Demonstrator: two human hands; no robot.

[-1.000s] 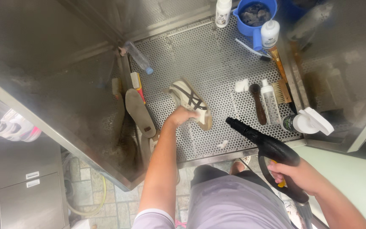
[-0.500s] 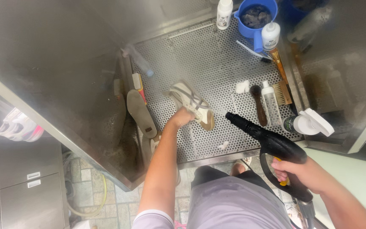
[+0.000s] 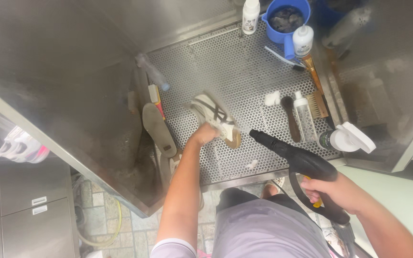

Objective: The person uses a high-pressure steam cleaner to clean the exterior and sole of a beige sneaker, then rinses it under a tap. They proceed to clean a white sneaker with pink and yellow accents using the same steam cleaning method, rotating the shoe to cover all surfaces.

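sneaker (image 3: 214, 118) tilted on perforated sink floor (image 3: 244, 71), left hand (image 3: 205, 135) fingers clamped on heel. black steam gun (image 3: 302, 160) gripped in right hand (image 3: 340, 191), nozzle now nearer, at sneaker's 4 o'clock. insole (image 3: 158, 129) leaning at 9 o'clock.

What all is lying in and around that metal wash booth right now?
Shoe: one, white with dark stripes, mid grate, held by the left hand.
Steam gun: one, black, nozzle aimed at the shoe.
Insole: one, grey-tan, left of the shoe.
Jug: one, blue, back of the grate.
Bottles: two, white, beside the jug.
Clear bottle: one, right of the grate.
Spray bottle: one, white head, right edge.
Brush: one, dark, beside the clear bottle.
Grate: one, perforated steel, booth floor.
Left hand: on the shoe.
Right hand: gripping the steam gun.
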